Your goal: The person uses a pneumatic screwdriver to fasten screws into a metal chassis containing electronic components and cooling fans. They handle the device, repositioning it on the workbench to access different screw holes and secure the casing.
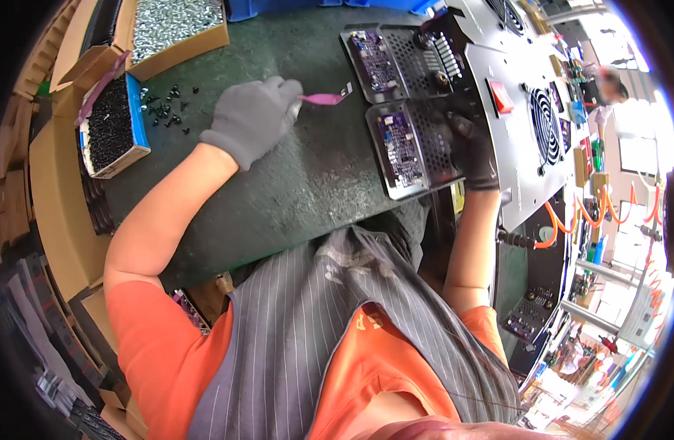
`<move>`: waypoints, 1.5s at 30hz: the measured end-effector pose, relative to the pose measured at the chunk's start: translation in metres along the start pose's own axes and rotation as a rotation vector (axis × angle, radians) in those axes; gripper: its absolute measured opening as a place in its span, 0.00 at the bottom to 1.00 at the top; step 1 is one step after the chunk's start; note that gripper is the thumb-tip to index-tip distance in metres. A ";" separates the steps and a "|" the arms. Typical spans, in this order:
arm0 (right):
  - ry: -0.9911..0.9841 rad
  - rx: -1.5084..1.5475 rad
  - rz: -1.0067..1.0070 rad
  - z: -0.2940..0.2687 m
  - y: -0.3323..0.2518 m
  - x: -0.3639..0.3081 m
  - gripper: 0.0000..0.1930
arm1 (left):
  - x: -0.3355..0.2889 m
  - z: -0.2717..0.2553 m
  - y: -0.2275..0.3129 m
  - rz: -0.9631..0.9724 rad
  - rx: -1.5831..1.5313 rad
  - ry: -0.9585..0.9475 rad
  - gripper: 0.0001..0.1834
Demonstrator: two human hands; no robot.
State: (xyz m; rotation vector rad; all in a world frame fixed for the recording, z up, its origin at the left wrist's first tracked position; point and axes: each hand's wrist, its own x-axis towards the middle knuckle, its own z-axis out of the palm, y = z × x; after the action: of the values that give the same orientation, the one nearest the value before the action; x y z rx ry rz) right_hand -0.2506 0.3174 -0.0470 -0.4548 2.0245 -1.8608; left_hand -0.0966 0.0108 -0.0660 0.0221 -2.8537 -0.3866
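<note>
My left hand, in a grey glove, is closed on one end of a pink strip. The strip points right over the bench and ends in a small pale, metallic-looking piece. In a darker glove, my right hand grips a black perforated metal chassis; some of its fingers are lost in the dark. Purple circuit boards sit in the chassis trays. A silver panel with a red rocker switch and a round fan grille adjoins it on the right.
Loose black screws lie beside a small box of black screws on the green bench. Behind it stands a carton of silver screws. Blue bins line the back. An orange coiled hose hangs at right.
</note>
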 end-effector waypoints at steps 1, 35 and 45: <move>0.048 0.183 0.084 -0.001 -0.002 -0.017 0.20 | 0.005 -0.003 0.007 -0.032 -0.081 0.009 0.09; 0.264 -1.515 -0.486 -0.038 0.025 0.019 0.16 | 0.163 0.056 0.161 0.205 -0.287 -0.048 0.14; 0.126 -1.415 -0.556 -0.045 0.020 0.027 0.12 | 0.153 0.042 0.145 0.232 -0.386 -0.035 0.14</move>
State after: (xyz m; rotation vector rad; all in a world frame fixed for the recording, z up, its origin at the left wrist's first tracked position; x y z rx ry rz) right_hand -0.2956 0.3464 -0.0644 -1.3251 3.2372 -0.2504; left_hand -0.2525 0.1543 -0.0283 -0.3867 -2.7223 -0.8809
